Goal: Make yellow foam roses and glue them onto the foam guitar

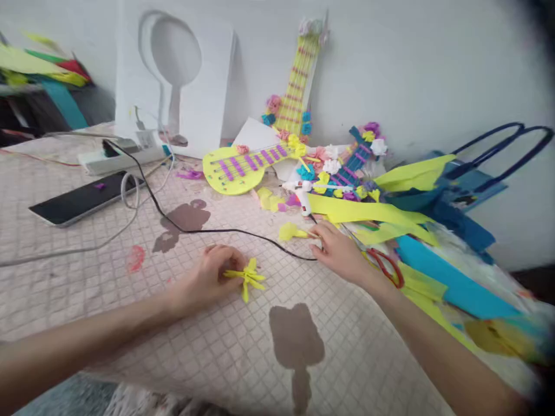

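Observation:
My left hand [214,274] is closed around the stem end of a yellow paper flower [249,279], whose narrow petals spread out to the right just above the table. Further right and back, the fingers of my right hand [338,251] pinch the thin stem of a second yellow paper piece [291,231], which looks like a crumpled bloom. Right behind that hand stands a white glue gun [304,199]. Scissors [385,267] with red handles lie beside my right wrist, partly covered by it.
A black cable [217,231] crosses the checked table. Yellow [368,211] and blue paper strips [451,274] crowd the right. Paper-decorated guitar shapes [243,167] lean at the back near a white cut-out board [212,81]. A phone [87,199] and power strip [121,159] lie left.

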### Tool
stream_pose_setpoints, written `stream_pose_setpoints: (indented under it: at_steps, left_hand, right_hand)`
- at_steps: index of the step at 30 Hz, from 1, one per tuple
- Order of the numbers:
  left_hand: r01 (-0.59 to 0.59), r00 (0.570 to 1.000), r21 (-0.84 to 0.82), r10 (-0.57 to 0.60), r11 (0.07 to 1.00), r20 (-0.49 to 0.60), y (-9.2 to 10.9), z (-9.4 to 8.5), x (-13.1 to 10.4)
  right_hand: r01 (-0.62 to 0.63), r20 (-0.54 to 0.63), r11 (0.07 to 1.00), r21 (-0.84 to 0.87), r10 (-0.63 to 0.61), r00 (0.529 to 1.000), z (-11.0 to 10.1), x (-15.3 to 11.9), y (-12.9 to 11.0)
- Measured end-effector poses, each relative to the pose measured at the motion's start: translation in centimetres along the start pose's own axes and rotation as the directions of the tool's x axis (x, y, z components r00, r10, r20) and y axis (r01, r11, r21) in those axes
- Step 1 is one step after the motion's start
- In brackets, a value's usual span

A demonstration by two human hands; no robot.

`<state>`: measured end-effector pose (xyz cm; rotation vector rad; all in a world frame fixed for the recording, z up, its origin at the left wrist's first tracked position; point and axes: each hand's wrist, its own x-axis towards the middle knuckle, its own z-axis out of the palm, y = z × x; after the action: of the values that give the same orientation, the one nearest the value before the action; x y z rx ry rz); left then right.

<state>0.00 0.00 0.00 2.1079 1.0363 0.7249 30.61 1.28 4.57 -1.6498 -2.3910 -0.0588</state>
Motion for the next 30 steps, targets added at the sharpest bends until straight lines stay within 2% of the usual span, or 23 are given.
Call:
stream_pose_setpoints:
  at_steps: [4,7,13,18,21,25,27,30]
  left_hand:
    - [-0.002,1.000,-0.008,0.002,1.000,0.004,-0.1,0.0,0.2]
    - [-0.004,1.000,0.002,0.004,1.000,0.015,0.1,-0.1,0.2]
    - [-0.019,1.000,0.017,0.019,1.000,0.009,0.3,-0.2,0.1]
    - [-0.021,1.000,0.041,0.021,0.999,-0.001,0.5,-0.3,0.2]
    - [-0.012,1.000,0.022,0.012,1.000,0.005,0.4,-0.2,0.2]
    - [0.010,1.000,-0.011,-0.010,1.000,-0.002,0.1,-0.1,0.1]
    - [0.020,1.000,-0.025,-0.021,0.999,-0.009,0.2,-0.1,0.0]
    - [0.032,0.999,-0.026,-0.033,0.999,-0.010,0.3,-0.1,0.0]
  right_hand:
    - [0.006,0.091,1.000,-0.012,-0.005,0.996,1.7,3.4,0.8]
    - [-0.013,0.150,1.000,0.008,0.012,0.989,2.6,4.8,1.4]
    - [-0.021,0.154,0.998,0.065,0.011,0.988,2.5,5.3,1.7]
    - [-0.049,0.128,0.979,0.198,0.024,0.991,1.6,5.1,1.8]
    - [-0.093,0.127,0.918,0.385,0.047,0.991,1.4,5.0,1.9]
    - [-0.167,0.148,0.752,0.638,0.093,0.985,1.1,4.7,1.9]
    - [-0.192,0.146,0.708,0.680,0.126,0.981,0.5,4.3,1.9]
    - [-0.230,0.108,0.710,0.665,0.214,0.971,-1.0,3.1,2.5]
